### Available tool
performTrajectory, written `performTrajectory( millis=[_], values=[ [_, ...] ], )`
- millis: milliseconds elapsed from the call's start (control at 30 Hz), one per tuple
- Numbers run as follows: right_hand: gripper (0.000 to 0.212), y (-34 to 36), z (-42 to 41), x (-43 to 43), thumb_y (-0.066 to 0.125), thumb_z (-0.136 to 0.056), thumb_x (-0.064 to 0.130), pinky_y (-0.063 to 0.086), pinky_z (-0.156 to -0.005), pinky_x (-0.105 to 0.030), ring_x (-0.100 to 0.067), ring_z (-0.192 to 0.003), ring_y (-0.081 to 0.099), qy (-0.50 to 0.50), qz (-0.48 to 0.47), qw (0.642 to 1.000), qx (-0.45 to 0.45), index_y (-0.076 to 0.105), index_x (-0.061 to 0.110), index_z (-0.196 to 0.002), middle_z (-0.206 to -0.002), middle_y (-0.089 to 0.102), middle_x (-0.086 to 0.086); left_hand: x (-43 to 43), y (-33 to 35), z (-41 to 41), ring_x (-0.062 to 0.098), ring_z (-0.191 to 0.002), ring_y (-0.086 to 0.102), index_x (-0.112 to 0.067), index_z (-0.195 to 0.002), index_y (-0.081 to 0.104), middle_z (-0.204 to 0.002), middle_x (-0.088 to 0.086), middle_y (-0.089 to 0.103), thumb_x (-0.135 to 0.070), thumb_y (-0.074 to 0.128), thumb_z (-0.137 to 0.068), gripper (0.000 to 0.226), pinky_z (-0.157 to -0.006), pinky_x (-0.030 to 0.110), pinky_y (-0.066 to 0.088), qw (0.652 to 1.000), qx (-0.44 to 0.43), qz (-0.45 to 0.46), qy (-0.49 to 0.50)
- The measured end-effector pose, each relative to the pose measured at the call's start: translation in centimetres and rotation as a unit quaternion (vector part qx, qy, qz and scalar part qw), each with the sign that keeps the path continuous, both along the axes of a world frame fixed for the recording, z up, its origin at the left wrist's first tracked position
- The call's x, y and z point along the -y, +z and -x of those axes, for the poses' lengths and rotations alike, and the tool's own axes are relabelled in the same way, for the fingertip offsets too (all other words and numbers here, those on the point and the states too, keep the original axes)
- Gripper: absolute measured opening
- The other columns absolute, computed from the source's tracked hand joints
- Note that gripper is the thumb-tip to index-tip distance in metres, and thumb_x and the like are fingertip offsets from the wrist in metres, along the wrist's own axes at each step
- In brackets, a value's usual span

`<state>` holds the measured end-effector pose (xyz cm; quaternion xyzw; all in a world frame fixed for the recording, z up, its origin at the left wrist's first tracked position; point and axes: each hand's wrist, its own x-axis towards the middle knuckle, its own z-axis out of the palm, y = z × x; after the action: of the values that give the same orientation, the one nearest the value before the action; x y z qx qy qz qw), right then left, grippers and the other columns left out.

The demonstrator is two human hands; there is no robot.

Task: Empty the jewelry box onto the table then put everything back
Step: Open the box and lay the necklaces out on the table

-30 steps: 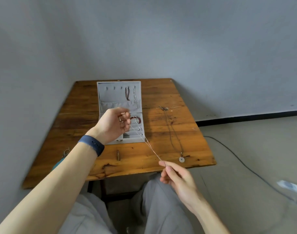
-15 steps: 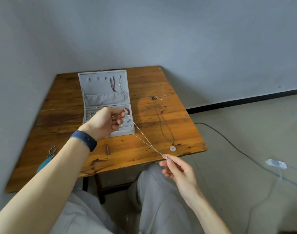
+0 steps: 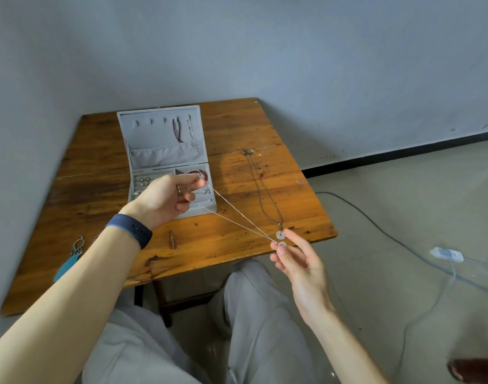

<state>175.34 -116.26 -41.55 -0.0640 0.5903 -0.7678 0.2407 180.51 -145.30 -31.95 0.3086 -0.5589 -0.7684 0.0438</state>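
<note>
A grey jewelry box lies open on the wooden table, its lid holding a dark beaded strand and a thin chain, its tray holding rings and a red bracelet. My left hand hovers over the tray and pinches one end of a thin silver chain. My right hand pinches the chain's other end near the table's front edge, so the chain stretches taut between both hands. A brown cord necklace with a white disc pendant lies on the table to the right of the box.
A turquoise feather earring lies at the table's left front edge, a small brown piece near the front middle. The table stands in a wall corner. A cable and a white adapter lie on the floor to the right.
My right hand has risen from below the table edge to beside the white disc pendant, still holding the chain. My left hand stays over the tray. The camera view shifted.
</note>
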Motion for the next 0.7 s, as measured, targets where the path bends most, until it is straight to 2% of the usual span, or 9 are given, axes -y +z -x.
performTrajectory(
  millis=[200, 433, 567, 700],
  values=[
    [0.021, 0.2, -0.2, -0.1, 0.074, -0.083, 0.029, 0.058, -0.075, -0.024, -0.025, -0.093, 0.074, -0.006, -0.003, 1.000, 0.001, 0.077, 0.027, -0.103, -0.099, 0.077, -0.009, 0.3, -0.4, -0.8, 0.007, -0.059, 0.046, -0.015, -0.108, 0.059, -0.091, -0.002, 0.068, -0.020, 0.060, -0.097, 0.012, -0.045, 0.017, 0.031, 1.000, -0.004, 0.000, 0.018],
    [0.033, 0.9, -0.2, 0.0, 0.075, -0.080, 0.032, 0.058, -0.080, -0.026, -0.027, -0.101, 0.072, -0.011, 0.041, 0.999, 0.026, 0.075, 0.015, -0.109, -0.105, 0.075, -0.012, 0.4, -0.6, -0.8, 0.008, -0.061, 0.049, -0.014, -0.108, 0.061, -0.089, -0.002, 0.068, -0.021, 0.060, -0.098, 0.011, -0.047, 0.018, 0.037, 0.999, -0.005, 0.027, 0.029],
    [0.025, 0.7, 0.0, -0.5, 0.076, -0.081, 0.023, 0.057, -0.083, -0.027, -0.026, -0.102, 0.072, -0.003, 0.034, 0.999, 0.016, 0.076, 0.019, -0.106, -0.107, 0.075, -0.010, 0.5, -0.9, -0.3, 0.007, -0.062, 0.053, -0.014, -0.106, 0.065, -0.087, -0.005, 0.069, -0.022, 0.060, -0.099, 0.012, -0.051, 0.019, 0.039, 0.997, 0.005, 0.080, 0.022],
    [0.026, 0.3, 0.5, -1.3, 0.076, -0.083, 0.022, 0.057, -0.084, -0.027, -0.024, -0.100, 0.072, -0.009, 0.027, 0.999, 0.016, 0.076, 0.022, -0.109, -0.107, 0.076, -0.010, 0.3, -1.5, 0.7, 0.007, -0.063, 0.057, -0.016, -0.106, 0.065, -0.085, -0.005, 0.071, -0.023, 0.059, -0.100, 0.011, -0.057, 0.023, 0.039, 0.993, 0.016, 0.115, 0.011]
  ],
)
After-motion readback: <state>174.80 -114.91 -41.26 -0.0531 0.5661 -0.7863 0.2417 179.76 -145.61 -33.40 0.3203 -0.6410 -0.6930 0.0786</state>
